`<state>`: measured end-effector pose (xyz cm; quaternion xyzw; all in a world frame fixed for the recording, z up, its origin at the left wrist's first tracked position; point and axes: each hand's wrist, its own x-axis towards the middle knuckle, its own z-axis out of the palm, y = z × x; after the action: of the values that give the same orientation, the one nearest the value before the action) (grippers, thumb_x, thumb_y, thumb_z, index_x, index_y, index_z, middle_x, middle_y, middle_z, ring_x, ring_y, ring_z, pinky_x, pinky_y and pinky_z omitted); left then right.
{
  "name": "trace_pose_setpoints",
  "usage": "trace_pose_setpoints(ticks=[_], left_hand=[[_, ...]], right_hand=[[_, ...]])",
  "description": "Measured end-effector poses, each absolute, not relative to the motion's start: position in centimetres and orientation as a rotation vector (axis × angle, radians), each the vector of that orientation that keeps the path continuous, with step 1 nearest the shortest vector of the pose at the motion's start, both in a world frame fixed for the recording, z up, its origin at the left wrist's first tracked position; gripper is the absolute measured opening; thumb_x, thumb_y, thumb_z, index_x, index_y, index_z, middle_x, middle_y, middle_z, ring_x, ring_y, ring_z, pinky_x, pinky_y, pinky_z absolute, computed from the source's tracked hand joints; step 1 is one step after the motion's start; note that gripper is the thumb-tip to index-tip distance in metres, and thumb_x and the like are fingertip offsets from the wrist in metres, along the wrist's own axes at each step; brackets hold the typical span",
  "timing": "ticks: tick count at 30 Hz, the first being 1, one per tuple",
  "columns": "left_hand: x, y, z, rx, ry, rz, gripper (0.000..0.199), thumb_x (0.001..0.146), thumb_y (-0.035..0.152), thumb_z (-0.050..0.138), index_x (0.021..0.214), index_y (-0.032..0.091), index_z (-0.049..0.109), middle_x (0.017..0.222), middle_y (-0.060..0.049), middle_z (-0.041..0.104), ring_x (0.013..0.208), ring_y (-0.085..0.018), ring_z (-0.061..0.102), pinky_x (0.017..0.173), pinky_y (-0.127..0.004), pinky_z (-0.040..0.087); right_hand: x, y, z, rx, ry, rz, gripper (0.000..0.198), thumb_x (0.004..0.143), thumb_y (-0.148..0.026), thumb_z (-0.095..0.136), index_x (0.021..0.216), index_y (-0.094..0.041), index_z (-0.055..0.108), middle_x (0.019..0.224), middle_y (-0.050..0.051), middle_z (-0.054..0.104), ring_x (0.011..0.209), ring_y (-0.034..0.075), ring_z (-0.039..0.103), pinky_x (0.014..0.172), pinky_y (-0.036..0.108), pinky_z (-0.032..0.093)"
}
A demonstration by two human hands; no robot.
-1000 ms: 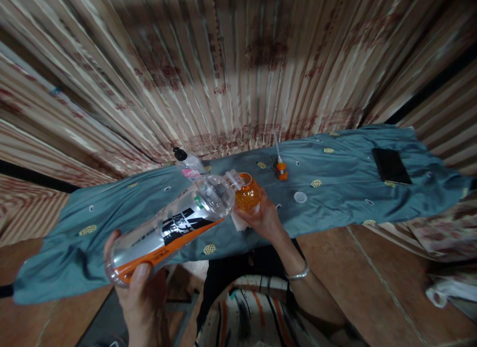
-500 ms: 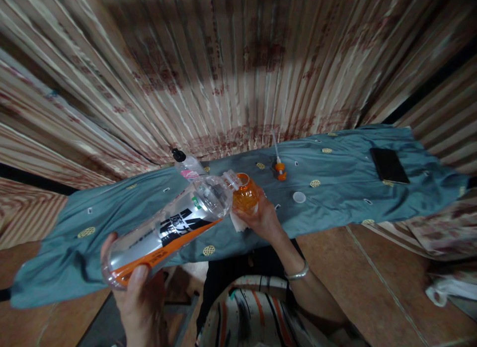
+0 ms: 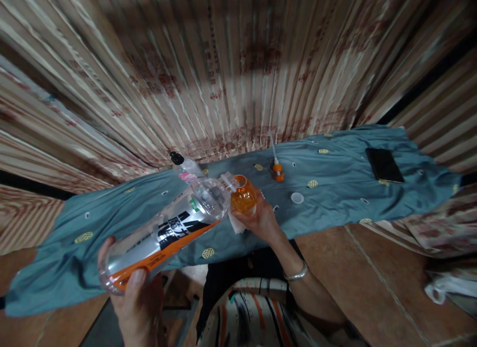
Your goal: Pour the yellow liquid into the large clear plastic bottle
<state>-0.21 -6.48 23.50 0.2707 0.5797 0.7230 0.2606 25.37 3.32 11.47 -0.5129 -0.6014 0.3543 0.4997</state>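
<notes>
My left hand point(image 3: 139, 297) grips the lower end of a large clear plastic bottle point(image 3: 167, 237) with a silver, black and orange label. The bottle is tilted, its neck up and to the right, the mouth close against the opening of a small orange bottle point(image 3: 243, 194). My right hand point(image 3: 261, 217) is wrapped round the orange bottle and leans it slightly. Below the orange bottle a white tissue point(image 3: 237, 224) shows, partly hidden by my fingers. Whether liquid runs between the two mouths I cannot tell.
On the blue-green cloth point(image 3: 137, 203) stand a clear bottle with a black pump top point(image 3: 188, 166), an orange pump head with a clear tube point(image 3: 278, 172), a small white round cap point(image 3: 297, 198) and a black flat object point(image 3: 384, 165). A patterned curtain point(image 3: 231, 88) hangs behind.
Both hands keep their grips and the bottles stay mouth to mouth. The whole view has shifted slightly, with the held bottles a little further left in it.
</notes>
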Motion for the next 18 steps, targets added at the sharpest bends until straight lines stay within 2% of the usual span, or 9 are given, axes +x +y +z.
trace_pose_setpoints(ticks=[3,6,9,13,18], left_hand=[[-0.27,-6.55,23.50,0.706,1.610,1.934,0.121,0.031,0.077,0.125,0.137,0.035,0.085,0.148,-0.006,0.079,0.154,-0.045,0.067,0.158,-0.075,0.039],[-0.26,-6.68,23.59,0.706,1.630,1.935,0.114,0.033,0.076,0.123,0.132,0.035,0.085,0.149,-0.006,0.079,0.158,-0.049,0.067,0.159,-0.081,0.034],[-0.10,-6.79,23.79,0.732,1.628,1.935,0.107,0.036,0.073,0.123,0.128,0.035,0.085,0.146,-0.006,0.080,0.156,-0.049,0.069,0.156,-0.080,0.042],[0.01,-6.85,23.85,0.756,1.626,1.921,0.098,0.043,0.071,0.123,0.127,0.037,0.086,0.142,-0.004,0.081,0.154,-0.045,0.072,0.147,-0.070,0.058],[-0.24,-6.93,23.62,0.739,1.614,1.932,0.101,0.038,0.075,0.125,0.123,0.036,0.087,0.136,-0.005,0.082,0.152,-0.043,0.073,0.138,-0.061,0.067]], right_hand=[[25.53,3.29,11.70,-1.227,-1.455,0.867,0.089,0.092,-0.046,0.111,0.172,-0.028,0.075,0.166,0.017,0.093,0.155,0.043,0.091,0.136,0.062,0.075],[25.56,3.27,11.64,-1.238,-1.453,0.871,0.088,0.093,-0.045,0.112,0.171,-0.028,0.075,0.162,0.017,0.095,0.151,0.043,0.093,0.132,0.062,0.078],[25.49,3.28,11.48,-1.247,-1.455,0.851,0.088,0.092,-0.045,0.113,0.170,-0.027,0.075,0.160,0.018,0.095,0.149,0.043,0.094,0.130,0.062,0.079],[25.34,3.32,11.43,-1.245,-1.439,0.852,0.089,0.091,-0.044,0.114,0.170,-0.028,0.076,0.158,0.016,0.096,0.148,0.042,0.094,0.130,0.061,0.079],[25.27,3.33,11.54,-1.232,-1.438,0.853,0.086,0.091,-0.045,0.112,0.167,-0.026,0.076,0.157,0.017,0.097,0.145,0.042,0.095,0.128,0.060,0.079]])
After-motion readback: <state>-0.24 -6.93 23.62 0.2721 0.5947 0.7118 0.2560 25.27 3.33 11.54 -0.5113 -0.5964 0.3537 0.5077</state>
